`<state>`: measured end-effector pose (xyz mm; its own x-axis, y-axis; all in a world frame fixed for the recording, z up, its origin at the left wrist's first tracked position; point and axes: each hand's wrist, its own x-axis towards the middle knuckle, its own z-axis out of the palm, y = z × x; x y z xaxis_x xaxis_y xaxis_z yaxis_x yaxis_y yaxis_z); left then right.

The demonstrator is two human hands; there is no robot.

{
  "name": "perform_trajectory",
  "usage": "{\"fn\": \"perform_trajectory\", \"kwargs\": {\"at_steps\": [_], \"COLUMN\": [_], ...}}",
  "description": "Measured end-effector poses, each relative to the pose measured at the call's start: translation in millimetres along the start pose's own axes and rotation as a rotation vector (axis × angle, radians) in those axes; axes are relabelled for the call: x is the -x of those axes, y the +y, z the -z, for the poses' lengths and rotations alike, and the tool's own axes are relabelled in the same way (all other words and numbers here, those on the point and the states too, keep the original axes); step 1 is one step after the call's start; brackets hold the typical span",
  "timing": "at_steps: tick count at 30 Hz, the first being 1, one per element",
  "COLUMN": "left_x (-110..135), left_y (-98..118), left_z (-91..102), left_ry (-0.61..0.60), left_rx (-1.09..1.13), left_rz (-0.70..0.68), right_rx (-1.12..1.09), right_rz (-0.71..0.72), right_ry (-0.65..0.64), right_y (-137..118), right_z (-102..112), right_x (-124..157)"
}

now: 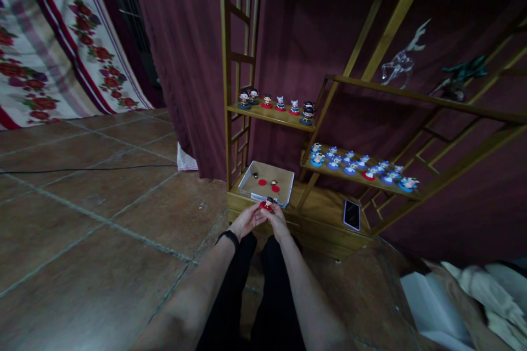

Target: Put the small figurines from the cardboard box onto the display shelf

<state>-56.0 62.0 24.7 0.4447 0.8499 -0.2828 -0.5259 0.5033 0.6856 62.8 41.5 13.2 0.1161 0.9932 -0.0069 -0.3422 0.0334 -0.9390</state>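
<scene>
A small figurine [268, 204] with dark hair on a red round base is held between both my hands, just in front of the box. My left hand [248, 219] is closed on the base from the left, a dark band on its wrist. From the right, my right hand [277, 218] grips the same figurine. Behind them, an open shallow cardboard box [284, 171] rests on the lower shelf. Inside it lie a loose red disc [262, 182], a second figurine [274, 182] beside another red disc [275, 189], and a small dark piece [254, 175].
On the wooden rack, the upper left shelf [272, 114] bears several figurines, and the middle right shelf [307, 163] bears several blue-based ones. A phone [352, 215] lies on the lower shelf. A clear deer ornament [401, 63] stands higher up. A white box [432, 307] is at lower right.
</scene>
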Motion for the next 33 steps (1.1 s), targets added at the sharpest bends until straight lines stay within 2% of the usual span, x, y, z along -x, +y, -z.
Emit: {"fn": "perform_trajectory", "kwargs": {"at_steps": [6,12,16,23,33], "left_x": [-0.4,0.2,1.2,3.9,3.4], "left_y": [-1.3,-1.4,-0.6,0.4,2.2], "left_z": [2.6,3.6,2.4,-0.9,-0.9], "left_ry": [0.046,0.061,0.098,0.126,0.111], "left_rx": [-0.028,0.001,0.031,0.011,-0.019], "left_rz": [-0.074,-0.128,-0.145,-0.155,-0.131], "right_rx": [0.048,-0.021,-0.052,-0.036,-0.027], "right_rz": [0.003,-0.068,-0.069,-0.084,-0.052], "right_ry": [0.047,-0.049,-0.065,-0.013,-0.022], "right_y": [6.5,2.9,0.4,3.3,1.5], "right_z": [1.4,1.8,2.7,4.6,3.4], "right_x": [-4.4,-1.9,-0.2,-2.2,0.7]}}
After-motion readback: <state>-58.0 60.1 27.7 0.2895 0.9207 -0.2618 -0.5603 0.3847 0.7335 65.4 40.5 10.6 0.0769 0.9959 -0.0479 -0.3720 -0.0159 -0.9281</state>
